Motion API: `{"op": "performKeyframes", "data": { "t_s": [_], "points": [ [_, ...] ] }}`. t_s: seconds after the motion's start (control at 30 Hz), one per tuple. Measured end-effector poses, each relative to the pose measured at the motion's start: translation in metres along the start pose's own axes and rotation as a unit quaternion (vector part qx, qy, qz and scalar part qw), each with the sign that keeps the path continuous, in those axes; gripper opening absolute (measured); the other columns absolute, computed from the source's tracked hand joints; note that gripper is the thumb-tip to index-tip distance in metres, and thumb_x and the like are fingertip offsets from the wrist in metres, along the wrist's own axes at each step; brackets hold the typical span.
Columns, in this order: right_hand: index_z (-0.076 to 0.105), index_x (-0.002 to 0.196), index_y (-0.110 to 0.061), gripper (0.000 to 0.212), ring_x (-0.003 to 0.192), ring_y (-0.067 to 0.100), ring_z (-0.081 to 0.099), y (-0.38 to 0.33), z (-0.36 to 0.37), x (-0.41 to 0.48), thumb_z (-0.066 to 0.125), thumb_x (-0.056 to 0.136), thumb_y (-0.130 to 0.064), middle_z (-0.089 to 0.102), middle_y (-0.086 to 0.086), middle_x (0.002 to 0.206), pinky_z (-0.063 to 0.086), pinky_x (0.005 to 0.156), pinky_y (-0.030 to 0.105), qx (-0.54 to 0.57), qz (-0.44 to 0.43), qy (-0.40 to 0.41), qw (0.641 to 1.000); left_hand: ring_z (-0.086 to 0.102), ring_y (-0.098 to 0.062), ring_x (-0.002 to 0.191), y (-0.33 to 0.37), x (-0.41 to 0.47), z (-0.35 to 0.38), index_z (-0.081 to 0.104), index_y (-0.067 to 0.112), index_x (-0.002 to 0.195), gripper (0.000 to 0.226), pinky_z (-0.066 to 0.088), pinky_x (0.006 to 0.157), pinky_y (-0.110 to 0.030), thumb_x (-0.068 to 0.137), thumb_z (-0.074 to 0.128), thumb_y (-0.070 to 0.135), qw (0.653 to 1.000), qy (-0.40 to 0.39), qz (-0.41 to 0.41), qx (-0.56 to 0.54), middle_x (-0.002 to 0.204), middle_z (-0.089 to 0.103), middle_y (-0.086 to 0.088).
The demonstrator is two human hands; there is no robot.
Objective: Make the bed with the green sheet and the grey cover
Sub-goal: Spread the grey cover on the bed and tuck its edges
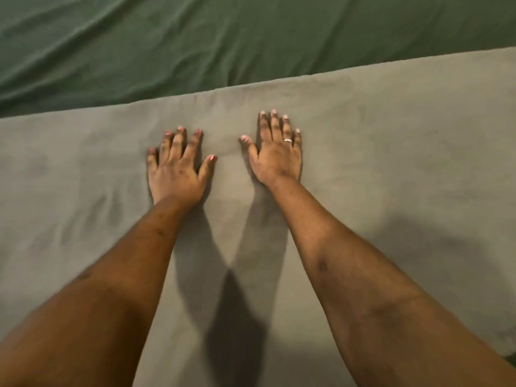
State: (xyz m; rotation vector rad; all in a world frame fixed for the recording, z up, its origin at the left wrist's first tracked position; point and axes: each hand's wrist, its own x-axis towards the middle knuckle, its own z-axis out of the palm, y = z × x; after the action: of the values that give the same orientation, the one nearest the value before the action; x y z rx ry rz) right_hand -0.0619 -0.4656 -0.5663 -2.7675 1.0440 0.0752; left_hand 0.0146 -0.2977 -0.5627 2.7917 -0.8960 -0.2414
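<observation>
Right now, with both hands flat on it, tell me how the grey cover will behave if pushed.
The grey cover is probably floppy: soft ripples show beside the left hand. Pushed, it would likely bunch or slide over the green sheet, not move stiffly. Its matte nap suggests the flat right hand won't slip much.

Both hands lie flat, palms down, on the grey cover (pixel 391 177), the left hand (pixel 178 169) with fingers spread and the right hand (pixel 276 152) with fingers close together and a ring (pixel 288 140) on one finger. The two hands are near each other but apart, just short of the cover's far edge. Beyond that edge the wrinkled green sheet (pixel 223 37) shows, and the bare forearms throw crossing shadows on the cover.
</observation>
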Motion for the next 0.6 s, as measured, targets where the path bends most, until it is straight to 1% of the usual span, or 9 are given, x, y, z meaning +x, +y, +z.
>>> {"op": "performKeyframes", "data": {
  "t_s": [0.17, 0.33, 0.5, 0.6],
  "points": [
    [0.009, 0.154, -0.019, 0.072, 0.148, 0.021, 0.001, -0.076, 0.015, -0.047, 0.022, 0.096, -0.060, 0.007, 0.000, 0.161, -0.002, 0.119, 0.044, 0.012, -0.081, -0.019, 0.996, 0.010, -0.025, 0.147, -0.110, -0.069, -0.017, 0.022, 0.031, 0.151, 0.060, 0.007, 0.118, -0.047, 0.097, 0.022, 0.057, 0.994, 0.029, -0.107, 0.006, 0.159, 0.016, -0.006],
    [0.012, 0.153, -0.021, 0.071, 0.148, 0.021, 0.002, -0.178, 0.035, -0.126, 0.027, 0.096, -0.059, 0.009, 0.000, 0.161, -0.005, 0.117, 0.044, 0.020, -0.183, -0.045, 0.982, 0.011, -0.023, 0.147, -0.198, -0.161, -0.032, 0.020, 0.031, 0.151, 0.061, 0.007, 0.117, -0.045, 0.096, 0.023, 0.058, 0.981, 0.041, -0.187, 0.008, 0.159, 0.017, -0.006],
    [0.009, 0.154, -0.021, 0.070, 0.148, 0.020, -0.002, -0.286, 0.059, -0.236, 0.026, 0.097, -0.058, 0.007, -0.001, 0.161, -0.007, 0.118, 0.042, 0.021, -0.275, -0.088, 0.957, 0.014, -0.024, 0.146, -0.268, -0.260, -0.051, 0.024, 0.030, 0.150, 0.063, 0.009, 0.116, -0.044, 0.093, 0.020, 0.056, 0.971, 0.045, -0.234, -0.002, 0.158, 0.021, -0.006],
    [0.006, 0.154, -0.021, 0.069, 0.148, 0.020, -0.004, -0.345, 0.069, -0.306, 0.024, 0.098, -0.057, 0.003, -0.001, 0.161, -0.008, 0.117, 0.042, 0.024, -0.297, -0.114, 0.948, 0.014, -0.024, 0.146, -0.311, -0.327, -0.065, 0.022, 0.031, 0.151, 0.062, 0.010, 0.116, -0.046, 0.094, 0.017, 0.055, 0.968, 0.035, -0.250, -0.003, 0.158, 0.020, -0.005]
  ]
}}
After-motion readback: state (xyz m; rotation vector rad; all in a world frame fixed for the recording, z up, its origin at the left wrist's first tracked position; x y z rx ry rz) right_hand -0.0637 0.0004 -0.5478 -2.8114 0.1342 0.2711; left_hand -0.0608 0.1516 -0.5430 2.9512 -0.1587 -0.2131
